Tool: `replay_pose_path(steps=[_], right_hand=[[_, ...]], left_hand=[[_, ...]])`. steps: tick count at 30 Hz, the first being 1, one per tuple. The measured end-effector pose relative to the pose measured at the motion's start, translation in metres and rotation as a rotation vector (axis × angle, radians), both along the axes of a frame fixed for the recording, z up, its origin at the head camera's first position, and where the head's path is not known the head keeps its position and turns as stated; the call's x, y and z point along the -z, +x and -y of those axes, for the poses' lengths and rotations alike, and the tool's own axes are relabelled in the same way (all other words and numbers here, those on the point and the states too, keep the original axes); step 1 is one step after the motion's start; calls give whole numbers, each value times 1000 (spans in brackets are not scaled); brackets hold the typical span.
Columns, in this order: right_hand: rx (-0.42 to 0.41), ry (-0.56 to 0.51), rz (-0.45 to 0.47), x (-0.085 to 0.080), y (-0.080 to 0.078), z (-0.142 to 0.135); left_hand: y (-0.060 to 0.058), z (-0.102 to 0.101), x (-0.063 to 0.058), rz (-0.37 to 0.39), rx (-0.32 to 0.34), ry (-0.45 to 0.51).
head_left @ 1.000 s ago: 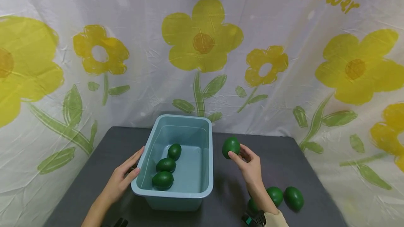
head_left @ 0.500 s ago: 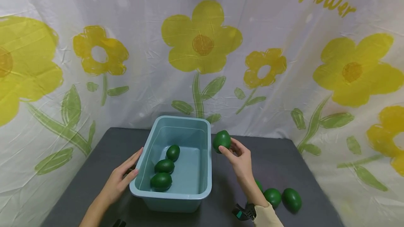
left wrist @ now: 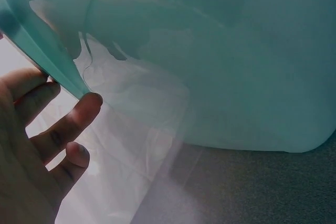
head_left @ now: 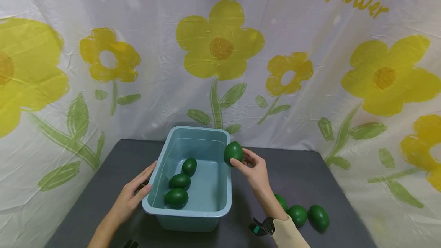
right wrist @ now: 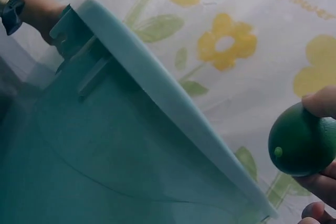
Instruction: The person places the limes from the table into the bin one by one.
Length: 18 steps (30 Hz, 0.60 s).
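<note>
- Pinching a glossy dark-green, egg-shaped fruit [head_left: 233, 154] between thumb and fingers, my right hand [head_left: 255, 168] has it up by the right rim of the pale blue, rectangular plastic bin [head_left: 186, 214]; the right wrist view shows a gap between fruit and rim.
- My left hand [head_left: 132, 192] rests on the bin's left rim, fingers fairly extended and slightly spread.
- Inside the bin, three similar green fruits [head_left: 180, 181] lie on the bottom in a staggered line, toward my left.
- On the dark grey counter [head_left: 286, 163], three loose green fruits [head_left: 318, 217] lie to my right, one partly behind my forearm.
</note>
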State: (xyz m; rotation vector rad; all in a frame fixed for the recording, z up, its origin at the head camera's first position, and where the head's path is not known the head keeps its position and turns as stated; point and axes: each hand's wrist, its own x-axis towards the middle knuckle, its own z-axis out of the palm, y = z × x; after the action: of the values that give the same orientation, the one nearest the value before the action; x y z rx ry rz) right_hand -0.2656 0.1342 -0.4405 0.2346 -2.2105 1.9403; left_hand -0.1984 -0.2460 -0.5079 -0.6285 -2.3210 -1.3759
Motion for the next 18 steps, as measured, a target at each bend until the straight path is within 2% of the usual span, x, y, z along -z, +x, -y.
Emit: replay_pose_path(steps=[6,18], right_hand=[[-67,82,14,0,-5,7],[-120,324,-30,-3,-16,16]], left_hand=[[0,0,1,-1,-2,0],[-1,0,1,-10,-13,-6]])
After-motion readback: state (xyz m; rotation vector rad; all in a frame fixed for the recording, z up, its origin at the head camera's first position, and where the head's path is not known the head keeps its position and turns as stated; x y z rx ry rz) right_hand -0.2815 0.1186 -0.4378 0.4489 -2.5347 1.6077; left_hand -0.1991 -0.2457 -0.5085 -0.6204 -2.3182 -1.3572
